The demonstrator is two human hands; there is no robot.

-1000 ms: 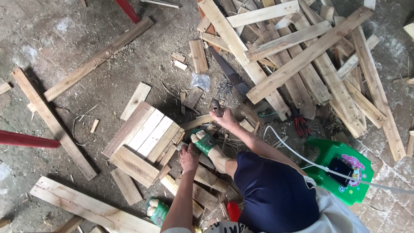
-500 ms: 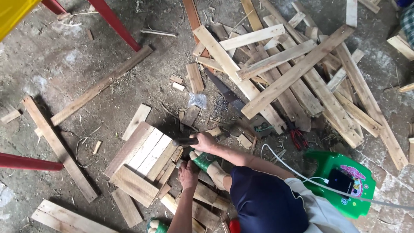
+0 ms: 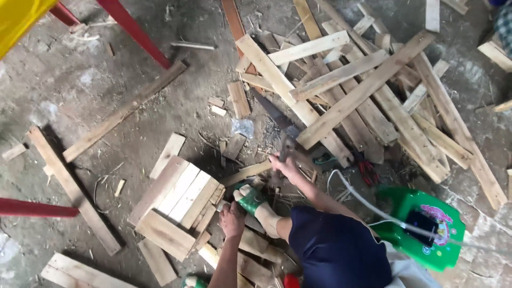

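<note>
While both arms reach into the lower middle of the frame, the work sits among scrap wood on a concrete floor.

Right hand: right hand (image 3: pixel 285 166) closed around the handle of a hammer (image 3: pixel 288 145), head raised at frame centre.
Left hand: left hand (image 3: pixel 232 218) fingers curled, pressing down on the lower right edge of the panel; whether it clamps anything I cannot tell.
Panel: slatted panel (image 3: pixel 178 205) of pale boards, lying flat, left of centre, low in the frame.
Foot: green shoe (image 3: pixel 249 198) just right of the panel, between the two hands.
Saw: handsaw (image 3: pixel 272 113) on the floor, above the hammer, blade running up-left.
Pile: crossed planks (image 3: pixel 362 90) filling the upper right.
Loose boards: long board (image 3: pixel 125 111) slanting at upper left; another board (image 3: pixel 72 189) at far left.
Stool: green plastic stool (image 3: pixel 421 226) at lower right, a white cable (image 3: pixel 362 205) lying over it.
Legs: red legs (image 3: pixel 133 31) at upper left.
</note>
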